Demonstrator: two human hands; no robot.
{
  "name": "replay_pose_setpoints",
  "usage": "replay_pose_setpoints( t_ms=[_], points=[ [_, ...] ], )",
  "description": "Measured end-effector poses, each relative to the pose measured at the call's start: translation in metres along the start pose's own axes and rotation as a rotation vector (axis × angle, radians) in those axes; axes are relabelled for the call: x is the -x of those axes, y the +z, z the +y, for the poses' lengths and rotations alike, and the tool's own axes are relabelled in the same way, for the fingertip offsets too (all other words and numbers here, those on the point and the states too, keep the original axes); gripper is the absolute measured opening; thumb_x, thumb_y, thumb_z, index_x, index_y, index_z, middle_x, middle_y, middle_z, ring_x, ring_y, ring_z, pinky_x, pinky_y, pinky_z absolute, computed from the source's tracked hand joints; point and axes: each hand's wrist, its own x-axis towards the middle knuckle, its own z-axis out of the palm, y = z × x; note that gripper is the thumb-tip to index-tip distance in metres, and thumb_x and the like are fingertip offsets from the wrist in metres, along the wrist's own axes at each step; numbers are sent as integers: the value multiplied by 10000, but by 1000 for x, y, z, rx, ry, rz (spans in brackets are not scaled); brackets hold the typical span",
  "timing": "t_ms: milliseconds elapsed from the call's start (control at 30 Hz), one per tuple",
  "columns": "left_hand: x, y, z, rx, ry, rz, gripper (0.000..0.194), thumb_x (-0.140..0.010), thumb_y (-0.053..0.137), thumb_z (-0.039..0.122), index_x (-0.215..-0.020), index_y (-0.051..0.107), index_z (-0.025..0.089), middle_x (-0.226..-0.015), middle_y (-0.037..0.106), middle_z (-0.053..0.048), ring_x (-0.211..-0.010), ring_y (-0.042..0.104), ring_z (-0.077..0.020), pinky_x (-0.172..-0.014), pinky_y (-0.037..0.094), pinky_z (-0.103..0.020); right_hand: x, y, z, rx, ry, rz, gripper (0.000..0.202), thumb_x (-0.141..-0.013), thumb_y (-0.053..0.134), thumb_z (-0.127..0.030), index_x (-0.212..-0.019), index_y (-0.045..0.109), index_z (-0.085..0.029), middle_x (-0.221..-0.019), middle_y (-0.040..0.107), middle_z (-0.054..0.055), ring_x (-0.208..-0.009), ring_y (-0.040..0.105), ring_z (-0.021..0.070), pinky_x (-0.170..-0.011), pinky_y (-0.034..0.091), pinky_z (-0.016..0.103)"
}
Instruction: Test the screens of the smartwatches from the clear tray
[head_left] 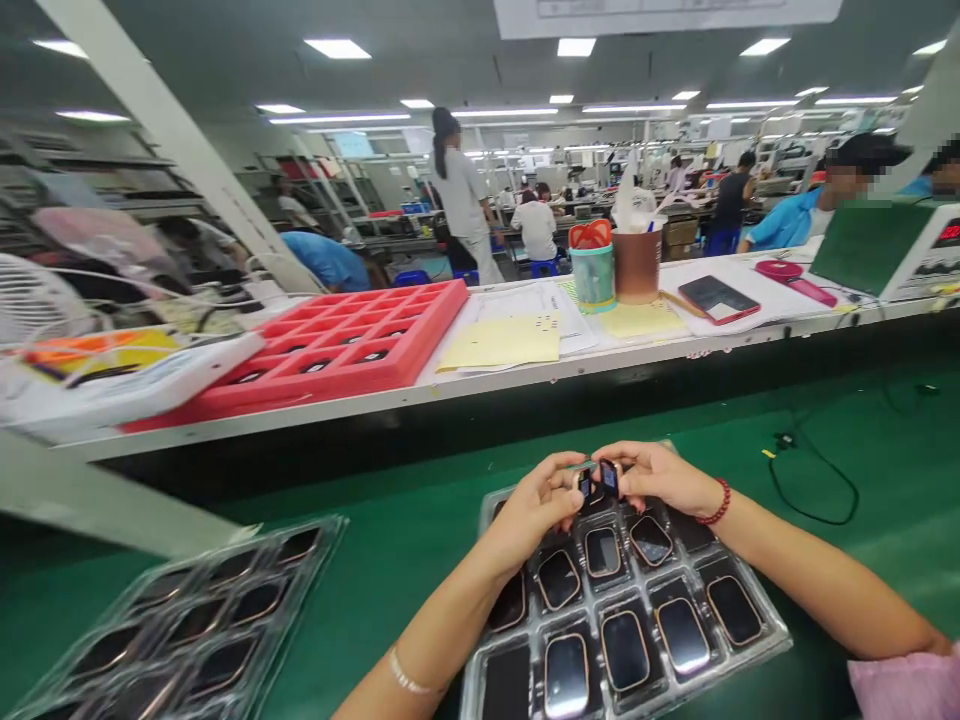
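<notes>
Above the far edge of a clear plastic tray [592,617], my left hand [546,497] pinches a small watch-like device [584,482]. A second such device [608,478] is between the fingers of my right hand [654,474], close beside the first one. Both devices are tilted, with dark faces. Several gold-rimmed dark watch faces [625,650] lie in the tray's compartments under my hands. Part of the tray's far left corner is covered by my left hand and forearm.
Another clear tray [319,560] of watch faces lies at the left on the green table [390,590]. The raised shelf holds a red foam tray [405,350], cups [637,265], a phone [716,299] and papers. A black cable [817,515] lies at right. People work beyond.
</notes>
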Motion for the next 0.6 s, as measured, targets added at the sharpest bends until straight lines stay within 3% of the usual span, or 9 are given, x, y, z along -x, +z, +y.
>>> replay_pose_setpoints(
  t_ms=[133, 233, 333, 500, 600],
  points=[
    [-1, 0, -2, 16, -12, 12, 548, -725, 693, 399, -1164, 472, 156, -855, 590, -31, -563, 553, -90, -506, 387, -204, 0, 0, 0, 39, 21, 14, 460, -786, 695, -275, -1211, 543, -184, -960, 601, 43, -551, 580, 69, -497, 515, 188],
    [-1, 2, -1, 3, -25, 66, 509, -761, 644, 372, -1185, 481, 143, -896, 618, -66, -724, 630, -163, -582, 442, -235, 0, 2, -2, 65, 49, 80, 481, -807, 644, -240, -1267, 508, -209, -1082, 593, 74, -714, 648, 128, -576, 563, 226],
    [0, 5, 1, -25, -10, 100, 473, -730, 651, 267, -1162, 491, 158, -1026, 615, -86, -799, 631, -170, -598, 446, -229, 0, 4, -5, 86, 61, 99, 502, -783, 617, -182, -1269, 500, -229, -1171, 571, 74, -818, 644, 150, -614, 573, 238],
    [0, 8, 1, -98, 28, 118, 341, -714, 599, 157, -1046, 526, 139, -868, 625, -47, -676, 579, -117, -624, 468, -244, 0, 5, -5, 162, 53, 66, 396, -767, 565, -141, -1159, 552, -191, -1009, 635, 54, -684, 607, 108, -566, 542, 217],
    [0, 7, -2, -124, 57, 122, 375, -692, 571, 103, -1062, 525, 150, -874, 622, -42, -719, 582, -127, -678, 486, -263, 1, 6, -6, 208, 24, 46, 407, -766, 566, -150, -1170, 538, -197, -982, 630, 43, -732, 612, 125, -582, 533, 223]
  ],
)
